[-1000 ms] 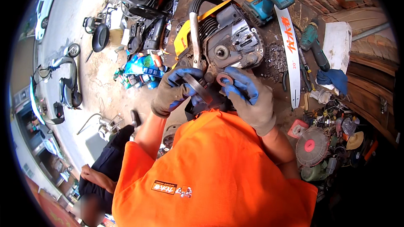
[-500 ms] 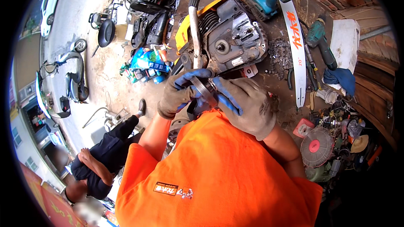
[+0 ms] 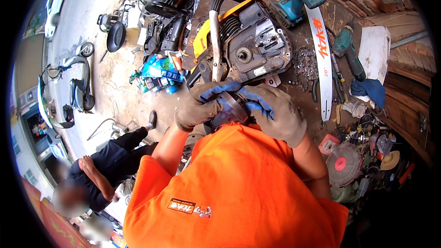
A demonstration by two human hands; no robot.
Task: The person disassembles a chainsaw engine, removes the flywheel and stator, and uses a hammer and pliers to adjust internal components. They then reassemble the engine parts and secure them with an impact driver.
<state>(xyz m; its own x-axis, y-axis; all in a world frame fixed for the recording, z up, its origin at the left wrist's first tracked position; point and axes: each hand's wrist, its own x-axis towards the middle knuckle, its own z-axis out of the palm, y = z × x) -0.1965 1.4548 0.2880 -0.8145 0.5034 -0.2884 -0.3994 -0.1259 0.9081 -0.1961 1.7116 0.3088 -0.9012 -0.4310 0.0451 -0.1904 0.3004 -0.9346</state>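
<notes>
While an orange shirt (image 3: pixel 239 174) fills the lower middle, two gloved hands meet just above it around a dark, round metal ring (image 3: pixel 235 109). The left hand (image 3: pixel 200 107) is half closed, thumb and fingers gripping the ring's left side. The right hand (image 3: pixel 278 112) curls toward the ring's right side with its fingers bent; its glove hides the fingertips, so I cannot tell how firmly it holds, or whether it has a smaller part too.

The step in hand looks like two-handed work on the ring, held apart from the saw (image 3: pixel 257 41). That saw lies just beyond, on a brown surface (image 3: pixel 299 34), its metal side and round shaft (image 3: pixel 243 55) showing. The next move, I judge, calls for a steady left grip while the right fingers do the fine work.

The nearest edges are the saw's lower casing, just above the hands, and the shirt below. A white card (image 3: pixel 273 80) sticks out between saw and right hand. Farther right come dark crumbs (image 3: pixel 304 64), then a long white bar (image 3: pixel 320 64) and a drill (image 3: pixel 349 55). Left, past a blue bag (image 3: pixel 161 69), pale ground (image 3: pixel 128 108) offers the most side room
</notes>
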